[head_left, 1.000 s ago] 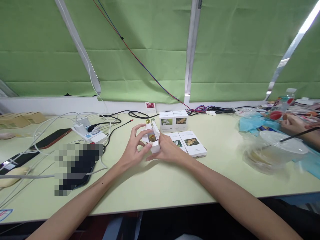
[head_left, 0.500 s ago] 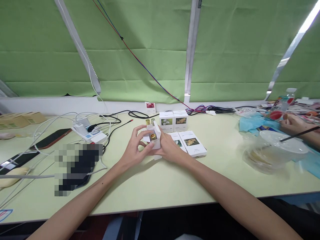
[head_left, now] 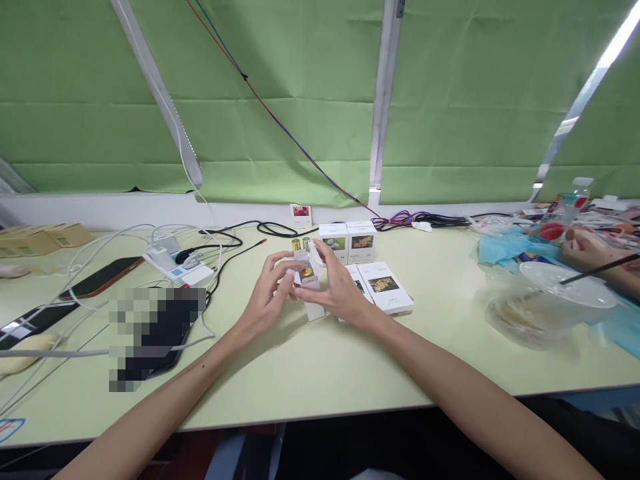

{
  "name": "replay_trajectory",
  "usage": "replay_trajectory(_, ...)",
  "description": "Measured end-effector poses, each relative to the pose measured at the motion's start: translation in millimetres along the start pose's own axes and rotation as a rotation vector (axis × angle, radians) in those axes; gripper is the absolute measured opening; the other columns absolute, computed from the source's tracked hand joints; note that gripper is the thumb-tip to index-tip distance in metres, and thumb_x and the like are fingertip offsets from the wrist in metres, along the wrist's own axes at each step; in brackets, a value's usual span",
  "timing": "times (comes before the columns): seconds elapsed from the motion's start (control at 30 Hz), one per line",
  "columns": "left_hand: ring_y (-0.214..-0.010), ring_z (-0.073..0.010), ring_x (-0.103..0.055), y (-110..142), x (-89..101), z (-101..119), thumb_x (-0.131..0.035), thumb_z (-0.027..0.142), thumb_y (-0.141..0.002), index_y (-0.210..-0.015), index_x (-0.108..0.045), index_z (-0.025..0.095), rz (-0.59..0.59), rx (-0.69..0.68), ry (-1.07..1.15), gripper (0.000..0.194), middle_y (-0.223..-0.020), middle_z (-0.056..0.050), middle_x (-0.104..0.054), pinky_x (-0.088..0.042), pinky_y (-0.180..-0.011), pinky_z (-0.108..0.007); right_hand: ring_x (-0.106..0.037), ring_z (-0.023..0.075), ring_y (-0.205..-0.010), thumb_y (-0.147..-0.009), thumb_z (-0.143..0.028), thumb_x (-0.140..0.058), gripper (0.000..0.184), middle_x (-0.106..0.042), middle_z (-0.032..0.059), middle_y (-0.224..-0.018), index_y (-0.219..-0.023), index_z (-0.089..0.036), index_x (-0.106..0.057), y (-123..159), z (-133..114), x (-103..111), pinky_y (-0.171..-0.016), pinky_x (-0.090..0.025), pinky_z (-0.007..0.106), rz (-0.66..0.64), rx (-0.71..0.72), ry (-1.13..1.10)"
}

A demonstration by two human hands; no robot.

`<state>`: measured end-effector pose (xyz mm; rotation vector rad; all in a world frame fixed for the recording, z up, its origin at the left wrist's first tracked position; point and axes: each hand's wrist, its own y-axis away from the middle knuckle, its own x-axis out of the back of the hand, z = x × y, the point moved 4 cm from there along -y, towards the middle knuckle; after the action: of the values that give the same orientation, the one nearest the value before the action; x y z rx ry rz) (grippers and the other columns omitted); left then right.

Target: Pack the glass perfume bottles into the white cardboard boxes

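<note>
A small white carton (head_left: 314, 309) stands on the table with its top flaps raised, and a gold-topped cylinder (head_left: 307, 273) shows inside its mouth. My left hand (head_left: 270, 290) grips the carton's left side, its fingers curled at the upper edge. On the other side my right hand (head_left: 340, 283) holds the carton, thumb across the front and fingers at a raised flap. Just behind stand two metallic cylinders, one gold (head_left: 295, 245) and one silver (head_left: 307, 244). White cartons with flower pictures lie flat (head_left: 384, 287) beside my right hand; two more (head_left: 361, 243) stand upright behind.
A small picture card (head_left: 301, 215) leans at the wall near black cables (head_left: 280, 230). Left are a power strip (head_left: 190, 272), phones (head_left: 103, 277) and brown boxes (head_left: 45, 239). Right are a lidded plastic tub (head_left: 540, 307), blue plastic (head_left: 500, 248) and another person's hand (head_left: 590, 248).
My right thumb has shifted onto the carton's front and my left thumb has drawn back from it. The carton's lower front shows more now, and the cylinder looks sunk slightly deeper.
</note>
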<state>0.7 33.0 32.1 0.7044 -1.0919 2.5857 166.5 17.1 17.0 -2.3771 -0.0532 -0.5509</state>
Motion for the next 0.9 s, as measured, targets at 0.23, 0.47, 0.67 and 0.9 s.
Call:
replay_trajectory(0.23,-0.104,-0.0219,-0.065,-0.6,-2.5,-4.7,-0.044,0.054,-0.103,-0.121,-0.068,0.022,-0.006,0.034,0.151,0.044,-0.135,-0.014,-0.051,-0.064,-0.064,-0.029,-0.048,0.0264,-0.141,-0.093,-0.053,-0.065,0.07,-0.048,0.0109,-0.154,-0.151,-0.027,-0.036,-1.2,-3.9,3.6,-0.118,-0.04,0.048,0.109,0.057,0.014)
replay_trajectory(0.47,-0.101,-0.0208,-0.065,0.4,-3.5,-8.5,-0.044,0.051,-0.103,-0.13,-0.061,0.023,-0.008,0.042,0.222,0.043,-0.141,-0.014,-0.05,-0.064,-0.064,-0.029,-0.052,0.0254,-0.136,-0.099,-0.048,-0.053,0.052,-0.054,0.0108,-0.146,-0.145,-0.026,-0.041,-2.1,-7.0,5.0,-0.115,-0.044,0.048,0.173,0.091,0.055)
replay_trajectory(0.67,-0.096,-0.0192,-0.064,-0.2,-2.7,-6.4,-0.041,0.051,-0.104,-0.132,-0.06,0.023,0.012,0.103,0.277,0.045,-0.144,-0.013,-0.051,-0.064,-0.063,-0.029,-0.05,0.0259,-0.138,-0.098,-0.044,-0.055,0.054,-0.053,0.0117,-0.147,-0.145,-0.025,-0.04,-1.2,-5.8,3.7,-0.115,-0.043,0.048,0.166,0.133,0.065)
replay_trajectory(0.9,-0.09,-0.0186,-0.064,-2.2,-3.0,-16.6,-0.04,0.054,-0.103,-0.136,-0.06,0.024,-0.007,0.197,0.333,0.049,-0.139,-0.013,-0.057,-0.065,-0.063,-0.032,-0.044,0.0257,-0.142,-0.095,-0.041,-0.057,0.049,-0.048,0.0128,-0.148,-0.14,-0.026,-0.043,-1.3,-8.2,4.2,-0.117,-0.042,0.048,0.148,0.157,0.091)
